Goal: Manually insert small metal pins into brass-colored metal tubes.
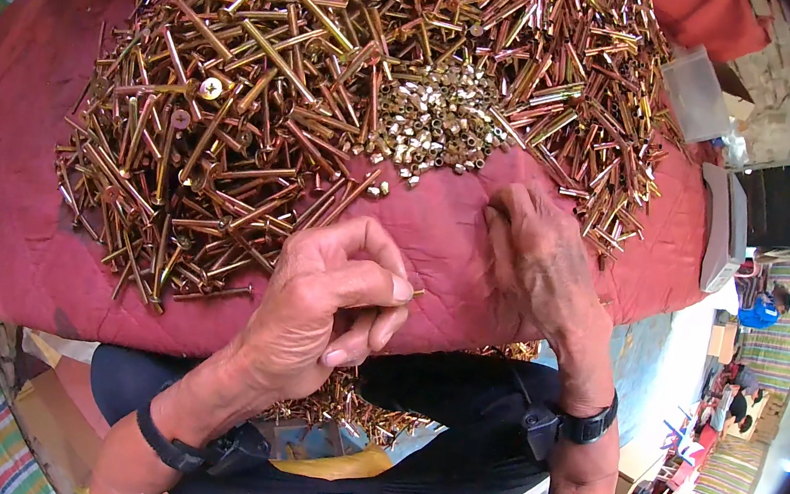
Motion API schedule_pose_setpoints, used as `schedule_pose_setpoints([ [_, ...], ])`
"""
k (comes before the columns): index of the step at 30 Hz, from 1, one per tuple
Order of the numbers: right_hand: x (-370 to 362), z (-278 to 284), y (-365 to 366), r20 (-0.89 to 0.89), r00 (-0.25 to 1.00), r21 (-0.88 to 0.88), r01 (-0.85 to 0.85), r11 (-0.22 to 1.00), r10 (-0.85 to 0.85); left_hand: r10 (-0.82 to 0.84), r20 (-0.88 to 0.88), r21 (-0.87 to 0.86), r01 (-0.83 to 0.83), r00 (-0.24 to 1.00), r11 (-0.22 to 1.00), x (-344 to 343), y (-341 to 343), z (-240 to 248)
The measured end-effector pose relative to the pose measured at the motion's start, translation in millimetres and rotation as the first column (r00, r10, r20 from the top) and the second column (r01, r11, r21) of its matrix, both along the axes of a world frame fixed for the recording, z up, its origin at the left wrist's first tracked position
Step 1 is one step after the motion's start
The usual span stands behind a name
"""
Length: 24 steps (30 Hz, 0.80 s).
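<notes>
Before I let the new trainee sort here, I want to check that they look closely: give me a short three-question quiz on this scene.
1. True or false: the left hand pinches a small brass-coloured piece between thumb and fingertips.
2. What does the right hand rest on? A) the red cloth B) the white box C) a striped mat
3. Fill in: the small nuts lie in a cluster in the ___ of the heap of long screws.

Key: 1 true; 2 A; 3 middle.
</notes>
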State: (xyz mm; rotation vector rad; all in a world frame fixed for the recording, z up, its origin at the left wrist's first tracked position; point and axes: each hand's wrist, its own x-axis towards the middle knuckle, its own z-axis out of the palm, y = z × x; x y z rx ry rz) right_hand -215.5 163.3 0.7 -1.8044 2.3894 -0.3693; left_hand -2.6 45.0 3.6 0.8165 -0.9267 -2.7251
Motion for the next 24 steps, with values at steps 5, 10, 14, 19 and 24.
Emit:
schedule_pose_setpoints([
  [5,3.5,17.5,4.8,0.278,0.958,-0.119,-0.040,0.992,0.072,0.019,-0.018,0.033,-0.018,1.000,0.999,1.1,-1.9,-1.1],
  [10,20.2,29.2,4.8,0.584,0.811,-0.123,0.131,0.984,-0.035,0.040,-0.018,0.023,-0.040,0.999,0.999,2.2,-3.1,-1.2],
  [14,40.5,38.6,6.3,0.828,0.559,-0.077,0.198,0.977,-0.048,0.051,-0.002,0.044,-0.051,0.999,0.998,1.8,-3.7,2.7],
  [19,52.5,35.2,8.5,0.746,0.643,-0.248,0.026,0.969,0.173,0.046,0.022,0.049,-0.047,0.999,0.998,1.0,-0.4,4.8],
  [24,47.3,32.6,7.9,0.595,0.723,-0.360,-0.153,0.921,0.352,-0.013,-0.024,0.148,0.016,1.000,0.989,4.3,-1.4,3.9],
])
